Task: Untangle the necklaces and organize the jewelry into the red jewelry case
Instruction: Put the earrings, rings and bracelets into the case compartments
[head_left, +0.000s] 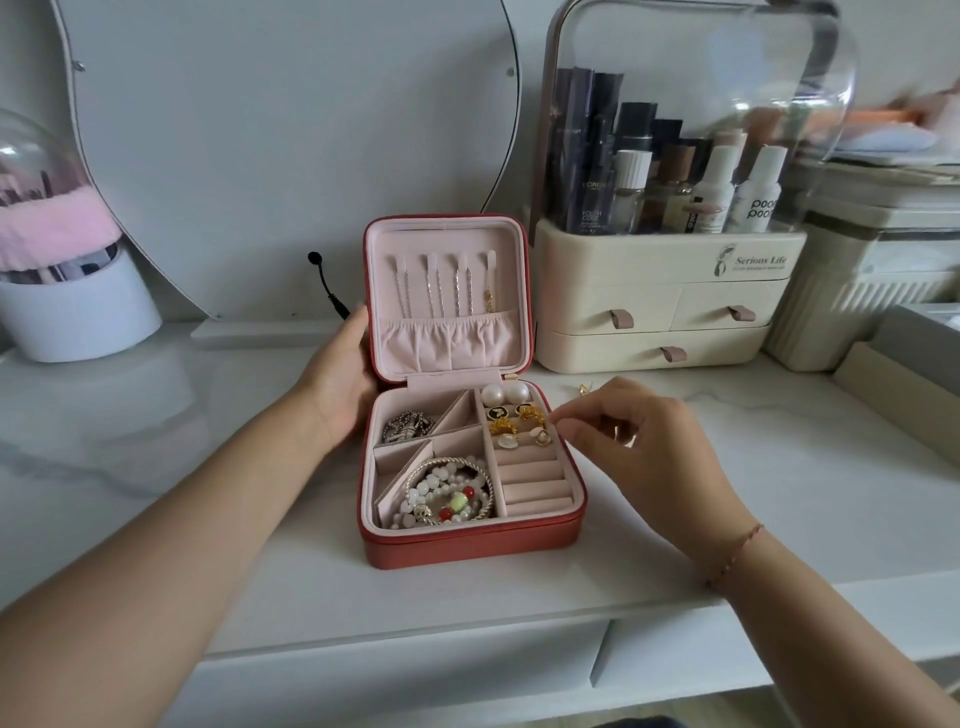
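The red jewelry case (467, 545) lies open on the white tabletop, its pink lid (447, 231) upright. Several thin necklaces (441, 291) hang from hooks in the lid, their ends in the gathered pocket. The tray holds a silver chain (408, 426), beaded bracelets (449, 493), pearl studs (504, 394) and gold earrings (519, 418) in the slotted rolls. My left hand (337, 384) grips the case's left side by the hinge. My right hand (639, 447) has thumb and forefinger pinched at the case's right rim beside the earrings; anything between them is hidden. A loose gold earring (584, 388) lies behind that hand.
A cream cosmetics organizer (665, 301) with a clear dome stands just right of the lid. A mirror (291, 130) leans behind the case, a black cable plug (330, 291) beside it. A brush holder (78, 301) sits far left, a ribbed container (857, 296) and tray (909, 374) far right.
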